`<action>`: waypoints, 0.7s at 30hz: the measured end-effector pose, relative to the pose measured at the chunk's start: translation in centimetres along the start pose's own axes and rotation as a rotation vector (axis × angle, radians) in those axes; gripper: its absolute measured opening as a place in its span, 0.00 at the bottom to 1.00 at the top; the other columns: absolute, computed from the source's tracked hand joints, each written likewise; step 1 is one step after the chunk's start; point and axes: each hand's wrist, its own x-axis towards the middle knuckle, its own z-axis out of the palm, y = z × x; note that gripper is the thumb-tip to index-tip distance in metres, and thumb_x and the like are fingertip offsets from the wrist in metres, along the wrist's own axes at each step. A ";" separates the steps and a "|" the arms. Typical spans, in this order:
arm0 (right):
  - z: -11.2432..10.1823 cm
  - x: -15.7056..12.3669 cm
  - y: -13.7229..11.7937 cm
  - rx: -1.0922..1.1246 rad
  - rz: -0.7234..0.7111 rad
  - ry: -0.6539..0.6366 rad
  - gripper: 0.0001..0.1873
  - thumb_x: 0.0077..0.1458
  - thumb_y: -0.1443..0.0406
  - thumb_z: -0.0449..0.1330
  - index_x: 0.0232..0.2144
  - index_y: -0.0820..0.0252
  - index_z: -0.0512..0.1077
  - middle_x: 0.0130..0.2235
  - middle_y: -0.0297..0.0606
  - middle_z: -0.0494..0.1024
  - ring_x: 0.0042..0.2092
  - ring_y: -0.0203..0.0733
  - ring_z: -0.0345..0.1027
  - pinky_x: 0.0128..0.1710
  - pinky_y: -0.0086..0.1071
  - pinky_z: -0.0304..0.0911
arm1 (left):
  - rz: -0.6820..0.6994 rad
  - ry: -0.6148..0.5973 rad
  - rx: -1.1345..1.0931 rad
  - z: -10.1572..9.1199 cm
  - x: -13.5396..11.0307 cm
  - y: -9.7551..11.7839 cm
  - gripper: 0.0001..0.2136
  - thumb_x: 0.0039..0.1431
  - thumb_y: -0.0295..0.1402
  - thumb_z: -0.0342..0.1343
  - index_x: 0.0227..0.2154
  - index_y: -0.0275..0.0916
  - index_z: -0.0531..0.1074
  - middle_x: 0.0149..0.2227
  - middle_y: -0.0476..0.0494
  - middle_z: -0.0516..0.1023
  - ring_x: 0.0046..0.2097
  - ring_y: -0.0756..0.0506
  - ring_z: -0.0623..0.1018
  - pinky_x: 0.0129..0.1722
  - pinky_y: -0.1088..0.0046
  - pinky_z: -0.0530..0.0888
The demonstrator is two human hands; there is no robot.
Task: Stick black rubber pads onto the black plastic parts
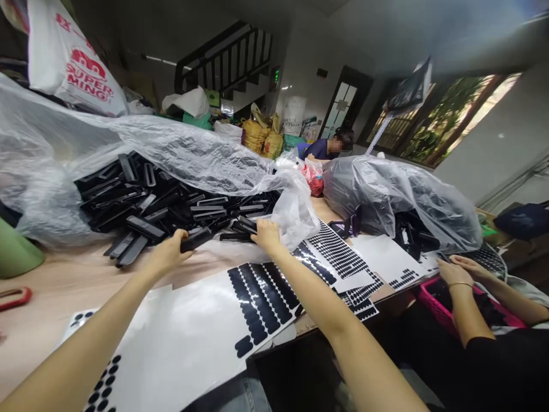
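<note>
My left hand (170, 250) is closed around one end of a black plastic part (198, 238), long and narrow, in front of a heap of similar parts (146, 200). Farther right, my right hand (266, 234) grips another black plastic part (245, 225) at the heap's edge, beside the clear plastic bag (295, 212). Beneath my forearms lies a white sheet (180, 332) with rows of black oval stickers (261, 297) along its right side. The exact kind of the black parts cannot be made out.
At right a co-worker's hands (461, 272) work above a pink basket (433, 303). More sticker sheets (338, 252) and a second plastic bag (364, 183) of black parts lie between us. Red-handled scissors or a similar tool (17, 297) and a green container (17, 252) are at left.
</note>
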 end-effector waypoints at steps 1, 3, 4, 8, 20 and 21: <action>0.0 -0.6 -1.4 0.051 -0.049 0.039 0.17 0.50 0.63 0.60 0.42 0.66 0.66 0.42 0.48 0.72 0.47 0.47 0.61 0.48 0.37 0.52 | -0.052 0.045 -0.054 -0.7 -1.5 -0.1 0.27 0.50 0.47 0.51 0.50 0.36 0.61 0.40 0.36 0.75 0.40 0.37 0.76 0.36 0.67 0.68; 0.5 -2.6 -4.8 0.158 -0.150 0.107 0.16 0.50 0.64 0.60 0.41 0.66 0.66 0.44 0.46 0.71 0.49 0.45 0.59 0.48 0.36 0.50 | -0.162 0.108 -0.195 -2.1 -5.0 -0.5 0.29 0.48 0.49 0.53 0.51 0.38 0.62 0.40 0.39 0.76 0.40 0.38 0.75 0.35 0.69 0.69; 0.9 -4.0 -6.8 0.197 -0.188 0.126 0.16 0.50 0.64 0.60 0.41 0.66 0.66 0.45 0.45 0.70 0.49 0.44 0.58 0.48 0.35 0.50 | -0.234 0.123 -0.272 -2.8 -6.9 -1.0 0.30 0.47 0.49 0.55 0.51 0.38 0.62 0.39 0.41 0.76 0.38 0.39 0.76 0.33 0.70 0.69; 3.3 -10.3 -14.6 0.400 -0.375 -0.134 0.12 0.50 0.65 0.60 0.38 0.62 0.68 0.40 0.39 0.72 0.40 0.38 0.63 0.39 0.30 0.56 | -0.487 0.074 -0.623 -5.3 -14.8 -3.7 0.31 0.46 0.43 0.58 0.53 0.35 0.62 0.33 0.45 0.74 0.29 0.45 0.74 0.24 0.74 0.70; 4.9 -15.9 -24.2 0.547 -0.456 -0.538 0.07 0.46 0.72 0.58 0.19 0.60 0.67 0.27 0.38 0.73 0.31 0.40 0.65 0.32 0.32 0.58 | -0.572 0.274 -1.207 -5.6 -24.3 -7.2 0.33 0.38 0.36 0.66 0.51 0.38 0.64 0.34 0.46 0.78 0.34 0.44 0.78 0.36 0.70 0.75; 4.3 -16.0 -24.0 0.554 -0.452 -0.543 0.08 0.46 0.71 0.57 0.18 0.60 0.66 0.27 0.37 0.73 0.31 0.39 0.65 0.31 0.32 0.58 | -0.570 0.248 -1.204 -5.7 -24.5 -6.8 0.34 0.38 0.36 0.66 0.52 0.38 0.64 0.32 0.47 0.78 0.31 0.44 0.78 0.34 0.70 0.76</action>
